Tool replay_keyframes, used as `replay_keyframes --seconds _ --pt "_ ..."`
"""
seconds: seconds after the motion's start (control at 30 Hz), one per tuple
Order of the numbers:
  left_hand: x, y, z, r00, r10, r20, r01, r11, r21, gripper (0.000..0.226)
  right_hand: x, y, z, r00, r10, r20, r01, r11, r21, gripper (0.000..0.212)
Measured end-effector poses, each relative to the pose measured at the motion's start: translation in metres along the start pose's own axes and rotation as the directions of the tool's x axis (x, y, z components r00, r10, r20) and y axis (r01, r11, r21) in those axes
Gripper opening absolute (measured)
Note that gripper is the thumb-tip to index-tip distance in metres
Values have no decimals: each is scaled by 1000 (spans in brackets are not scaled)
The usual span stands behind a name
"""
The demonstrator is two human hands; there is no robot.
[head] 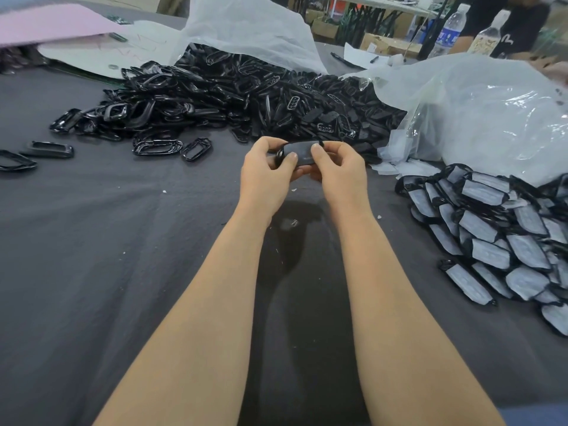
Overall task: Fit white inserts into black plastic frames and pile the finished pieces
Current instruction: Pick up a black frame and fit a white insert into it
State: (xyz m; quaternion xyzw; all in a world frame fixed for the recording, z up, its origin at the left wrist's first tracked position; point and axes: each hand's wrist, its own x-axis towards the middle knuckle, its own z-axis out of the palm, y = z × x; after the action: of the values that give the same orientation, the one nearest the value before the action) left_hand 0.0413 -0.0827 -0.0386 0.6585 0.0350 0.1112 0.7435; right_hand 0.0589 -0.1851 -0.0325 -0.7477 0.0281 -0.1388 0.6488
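Black frame (pixel 302 152) pinched by left hand (pixel 264 176), right hand (pixel 338 173) | over grey cloth (pixel 123 241) | finished pile (pixel 491 235) right

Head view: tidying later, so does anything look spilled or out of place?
Black frames spill from the open plastic bag across the cloth, a few strays lying apart at far left. White scraps dot the cloth.

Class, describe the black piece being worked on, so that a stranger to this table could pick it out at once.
Find the heap of black frames spilling from the white bag on the grey cloth. In front of it the left hand and right hand meet. The dark piece gripped between them is the only one off the cloth.
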Motion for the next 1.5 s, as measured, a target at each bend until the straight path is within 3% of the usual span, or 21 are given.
replay_keyframes --seconds 0.2,0.33,0.5,0.73,0.83,1.0,1.1,1.27,1.5 --pt "1 -1 0 1000 -4 12 4 1000 1 19 3 0 -1 997 70 17 -69 998 -5 18" --pt "1 -2 1 1000 -1 19 0 1000 18 16 3 -1 -1 995 102 16 -102 994 48 11" --pt "1 -3 -1 1000 -7 13 7 1000 -1 16 1 1 -3 993 105 45 -108 991 84 18" --pt "-2 1 -1 998 -60 -9 59 994 -91 8 2 2 -3 999 34 35 -35 999 36 6" --pt "-2 1 -2 998 -59 -12 58 996 -72 10 1 3 -3 997 62 42 -65 995 81 12" --pt "0 -2 0 999 -27 -28 27 1000 10 13 0 4 3 996 55 67 -55 998 -12 10" --pt "0 -2 0 1000 -9 -12 9 1000 21 15 0 3 2 994 81 68 -85 995 60 3" --pt "0 -1 0 1000 3 -6 -3 999 47 18 4 5 -4 986 130 101 -146 975 169 17" --pt "-2 -2 1 999 -2 49 -1 998 67 10 6 11 -4 1000 15 8 -15 1000 -14 14"
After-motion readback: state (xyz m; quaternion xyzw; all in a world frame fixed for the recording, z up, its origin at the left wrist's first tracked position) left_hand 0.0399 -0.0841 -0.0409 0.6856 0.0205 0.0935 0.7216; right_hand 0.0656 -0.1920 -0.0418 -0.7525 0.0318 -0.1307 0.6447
